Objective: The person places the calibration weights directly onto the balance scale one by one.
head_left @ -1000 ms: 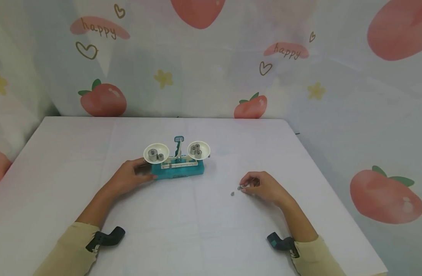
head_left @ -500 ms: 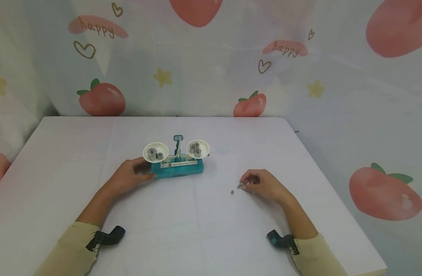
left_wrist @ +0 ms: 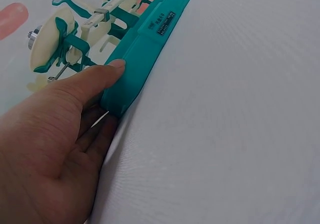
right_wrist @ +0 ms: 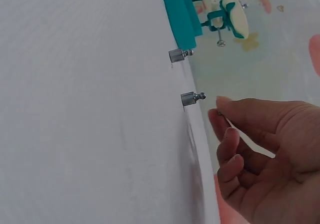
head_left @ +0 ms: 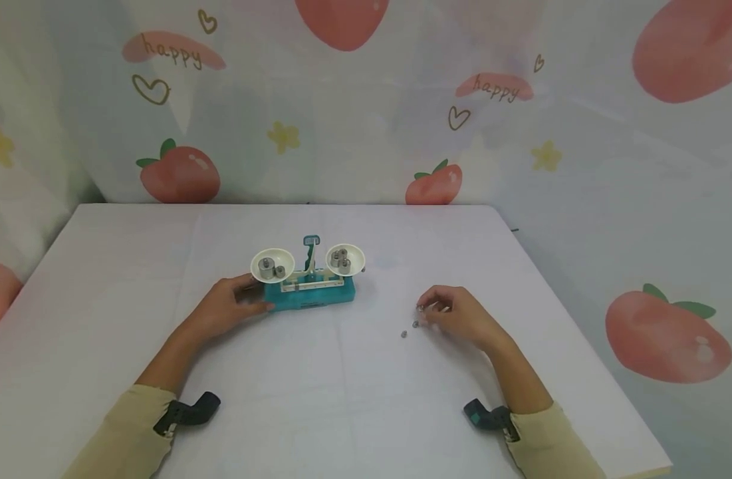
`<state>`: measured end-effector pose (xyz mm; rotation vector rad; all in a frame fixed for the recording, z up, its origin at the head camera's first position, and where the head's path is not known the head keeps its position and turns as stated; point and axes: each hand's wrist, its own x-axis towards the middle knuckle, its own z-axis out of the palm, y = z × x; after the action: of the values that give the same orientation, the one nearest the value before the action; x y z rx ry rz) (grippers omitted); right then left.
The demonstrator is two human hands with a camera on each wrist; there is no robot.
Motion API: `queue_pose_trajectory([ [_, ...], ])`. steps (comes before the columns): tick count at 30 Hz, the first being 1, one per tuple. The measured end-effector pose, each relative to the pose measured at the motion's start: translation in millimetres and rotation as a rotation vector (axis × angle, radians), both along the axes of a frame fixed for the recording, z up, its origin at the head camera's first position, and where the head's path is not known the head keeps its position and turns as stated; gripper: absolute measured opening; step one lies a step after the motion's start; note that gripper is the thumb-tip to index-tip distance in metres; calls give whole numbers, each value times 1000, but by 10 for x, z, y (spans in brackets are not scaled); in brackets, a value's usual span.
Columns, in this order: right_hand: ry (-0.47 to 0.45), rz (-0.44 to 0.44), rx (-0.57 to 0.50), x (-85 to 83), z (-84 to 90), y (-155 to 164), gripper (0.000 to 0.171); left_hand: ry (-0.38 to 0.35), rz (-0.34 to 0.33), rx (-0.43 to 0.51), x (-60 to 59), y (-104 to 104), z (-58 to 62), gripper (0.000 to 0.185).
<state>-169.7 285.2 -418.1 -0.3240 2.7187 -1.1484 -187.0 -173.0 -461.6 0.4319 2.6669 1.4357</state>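
A teal balance scale [head_left: 310,298] with two white pans stands on the table. My left hand [head_left: 221,309] grips the left end of its base, thumb along the front face [left_wrist: 131,79] and fingers around the end. Several metal weights [head_left: 266,267] sit in the pans, a large and a small one on the left, a cluster [head_left: 340,258] on the right. To the right of the scale, my right hand [head_left: 461,315] pinches a small metal weight [head_left: 420,309] above the table, mostly hidden by thumb and index finger [right_wrist: 212,121]. Two small knobbed weights [right_wrist: 189,99] stand on the cloth beside it.
A white cloth covers the table [head_left: 318,412]. Behind it hangs a fabric backdrop [head_left: 366,120] printed with red fruit, hearts and yellow flowers. Black wrist cameras [head_left: 189,410] are strapped over both sleeves.
My right hand has risen slightly away from the two small weights on the cloth, lifting the pinched weight. My left hand stays on the scale's base.
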Motion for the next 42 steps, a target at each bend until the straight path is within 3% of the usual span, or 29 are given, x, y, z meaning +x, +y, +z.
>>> queue_pose_trajectory([
  [6, 8, 56, -63, -48, 181, -112, 10, 3, -2, 8, -4, 3, 10, 69],
  [16, 58, 93, -78, -138, 431, -327, 12, -2, -3, 22, 12, 15, 6, 69],
  [26, 77, 122, -106, -248, 550, -581, 11, 10, -2, 22, 7, 16, 7, 69],
  [42, 82, 95, -127, -414, 614, -828, 13, 21, -6, 25, 1, 12, -14, 70],
])
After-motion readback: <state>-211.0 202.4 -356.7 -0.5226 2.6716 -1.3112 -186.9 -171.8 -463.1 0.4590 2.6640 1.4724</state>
